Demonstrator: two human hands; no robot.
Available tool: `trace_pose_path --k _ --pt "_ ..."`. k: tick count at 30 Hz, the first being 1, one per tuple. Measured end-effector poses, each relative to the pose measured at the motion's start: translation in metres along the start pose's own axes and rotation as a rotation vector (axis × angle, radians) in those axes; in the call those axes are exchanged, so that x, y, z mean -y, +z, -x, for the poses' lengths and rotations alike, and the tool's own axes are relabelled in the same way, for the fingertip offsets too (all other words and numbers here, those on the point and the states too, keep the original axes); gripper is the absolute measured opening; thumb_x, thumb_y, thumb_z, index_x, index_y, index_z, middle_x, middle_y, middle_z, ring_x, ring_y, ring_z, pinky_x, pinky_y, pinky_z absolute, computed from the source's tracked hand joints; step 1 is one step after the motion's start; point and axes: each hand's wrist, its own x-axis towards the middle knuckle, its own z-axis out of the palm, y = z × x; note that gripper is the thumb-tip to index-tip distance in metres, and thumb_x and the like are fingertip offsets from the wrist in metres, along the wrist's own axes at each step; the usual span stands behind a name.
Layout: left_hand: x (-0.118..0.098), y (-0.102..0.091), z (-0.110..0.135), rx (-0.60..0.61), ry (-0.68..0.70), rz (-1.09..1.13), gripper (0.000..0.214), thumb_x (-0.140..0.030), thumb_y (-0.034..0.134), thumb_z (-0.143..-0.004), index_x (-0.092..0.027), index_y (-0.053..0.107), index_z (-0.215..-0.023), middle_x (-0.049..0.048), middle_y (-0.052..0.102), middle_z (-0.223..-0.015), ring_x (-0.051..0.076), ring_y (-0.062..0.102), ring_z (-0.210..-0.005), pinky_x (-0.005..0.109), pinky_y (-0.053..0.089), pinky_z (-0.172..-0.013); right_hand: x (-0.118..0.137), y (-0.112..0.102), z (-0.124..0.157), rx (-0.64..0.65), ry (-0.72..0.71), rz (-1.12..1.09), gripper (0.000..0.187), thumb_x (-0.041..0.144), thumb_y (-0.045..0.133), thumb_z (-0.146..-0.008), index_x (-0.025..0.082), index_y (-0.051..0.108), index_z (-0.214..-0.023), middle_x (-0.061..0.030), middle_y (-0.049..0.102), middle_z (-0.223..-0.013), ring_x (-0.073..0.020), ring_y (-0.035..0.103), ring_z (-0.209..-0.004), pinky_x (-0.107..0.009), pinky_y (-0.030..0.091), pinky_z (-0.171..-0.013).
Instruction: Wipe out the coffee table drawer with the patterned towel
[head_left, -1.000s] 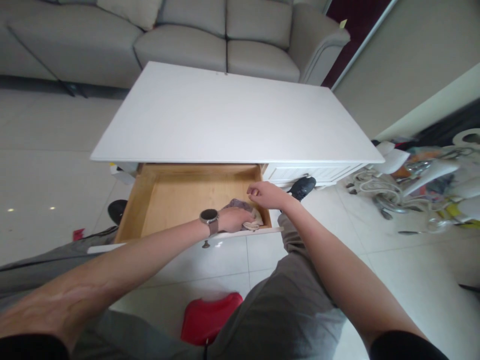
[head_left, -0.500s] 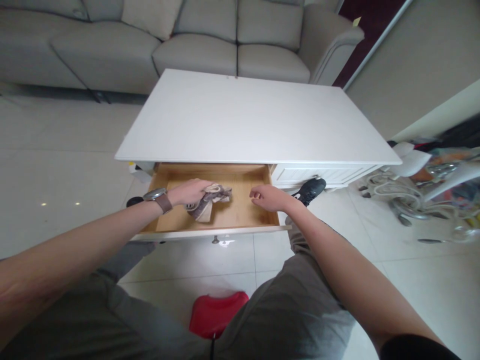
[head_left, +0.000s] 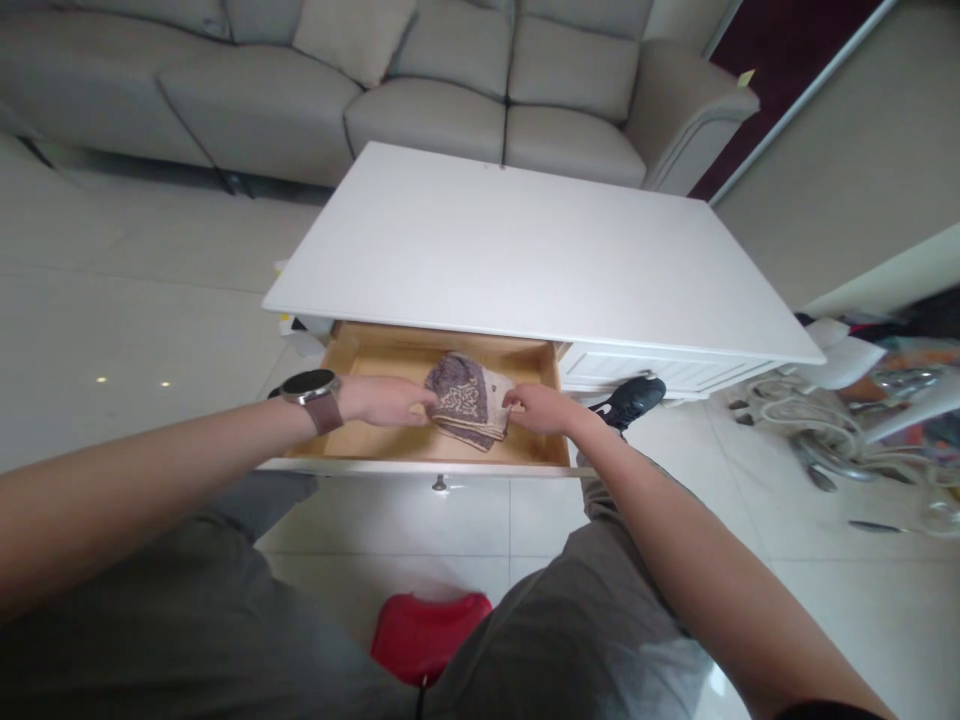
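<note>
- Purple and beige patterned cloth (head_left: 459, 392) lies between the two hands, over the pulled-out drawer (head_left: 390, 443); whether it touches the bottom, cannot tell
- Change: a second ago it was a heap at the drawer's front right corner under the left hand (head_left: 382, 400); half a second ago it hung bunched from that hand; now it shows as a flatter, layered stack
- Left hand: thumb and fingers closed on the cloth's left edge
- Right hand (head_left: 541, 408): was apart from the cloth, now pinches its right edge; fingertips slightly blurred
- Meaning, as judged: handling has gone from one-handed lifting to two-handed straightening or folding; layers could slip if one edge is let go
- Around: white worktop (head_left: 540, 250) behind, its front edge overhanging the drawer's rear; grey sofa (head_left: 420, 120) beyond; red object (head_left: 431, 635) on the floor between the legs; cables (head_left: 780, 420) well off to the right
- Obstacles: drawer walls enclose the work; black shoe (head_left: 634, 402) stands before the neighbouring drawer front (head_left: 611, 366); nothing seen between hands and cloth
</note>
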Motion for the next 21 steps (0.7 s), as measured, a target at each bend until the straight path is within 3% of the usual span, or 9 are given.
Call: trace_pose_path --k 3,6,11,13,15,17,21 --pt "0.023 -0.008 0.043 0.028 -0.104 0.053 0.054 -0.045 0.06 -0.089 -0.021 0.066 -0.137 0.0122 0.068 -0.142 0.029 0.066 -0.124 0.035 0.047 -0.107 0.007 0.016 -0.017 0.067 -0.006 0.043 0.048 0.023 0.065 -0.087 0.014 0.068 -0.134 -0.0175 0.066 -0.135 -0.0299 0.064 -0.12 -0.036 0.048 -0.101" --pt "0.039 -0.002 0.073 0.059 -0.203 0.094 0.058 -0.047 0.066 -0.082 -0.017 0.07 -0.132 0.0161 0.07 -0.138 0.032 0.067 -0.121 0.035 0.049 -0.103 0.015 0.034 -0.035 0.026 -0.013 0.092 0.063 0.028 0.07 -0.084 0.015 0.059 -0.144 -0.0205 0.055 -0.147 -0.0337 0.056 -0.13 -0.041 0.047 -0.105" --pt "0.046 0.014 0.084 0.034 -0.161 0.153 0.049 -0.045 0.062 -0.085 -0.016 0.072 -0.124 0.0161 0.074 -0.13 0.03 0.07 -0.114 0.033 0.051 -0.096 0.033 0.068 -0.063 -0.03 -0.061 0.234 0.094 0.037 0.081 -0.075 0.021 0.04 -0.158 -0.0219 0.03 -0.166 -0.0409 0.034 -0.148 -0.052 0.042 -0.111" --pt "0.042 0.015 0.085 -0.043 -0.121 0.179 0.047 -0.043 0.062 -0.086 -0.018 0.072 -0.124 0.0147 0.075 -0.129 0.029 0.071 -0.111 0.033 0.05 -0.095 0.043 0.082 -0.075 -0.025 -0.032 0.266 0.102 0.04 0.082 -0.075 0.02 0.033 -0.162 -0.0237 0.03 -0.166 -0.043 0.035 -0.147 -0.053 0.041 -0.111" --pt "0.038 0.014 0.087 -0.106 -0.069 0.206 0.045 -0.04 0.063 -0.086 -0.021 0.071 -0.126 0.0131 0.074 -0.13 0.028 0.07 -0.112 0.033 0.05 -0.096 0.053 0.091 -0.09 -0.049 0.043 0.301 0.096 0.038 0.078 -0.079 0.017 0.032 -0.161 -0.0257 0.041 -0.159 -0.0416 0.043 -0.141 -0.05 0.044 -0.109" --pt "0.034 0.01 0.092 -0.116 -0.033 0.219 0.044 -0.038 0.062 -0.086 -0.022 0.071 -0.127 0.013 0.074 -0.131 0.029 0.07 -0.113 0.034 0.05 -0.095 0.06 0.093 -0.104 -0.077 0.131 0.339 0.076 0.028 0.069 -0.086 0.014 0.04 -0.155 -0.0267 0.053 -0.147 -0.0378 0.053 -0.132 -0.046 0.048 -0.103" --pt "0.032 0.0 0.102 -0.088 -0.071 0.176 0.046 -0.038 0.061 -0.089 -0.02 0.07 -0.13 0.0149 0.073 -0.132 0.031 0.071 -0.114 0.035 0.05 -0.095 0.061 0.072 -0.124 -0.096 0.197 0.267 0.044 0.013 0.055 -0.089 0.018 0.063 -0.132 -0.0222 0.07 -0.125 -0.0327 0.068 -0.111 -0.041 0.052 -0.093"
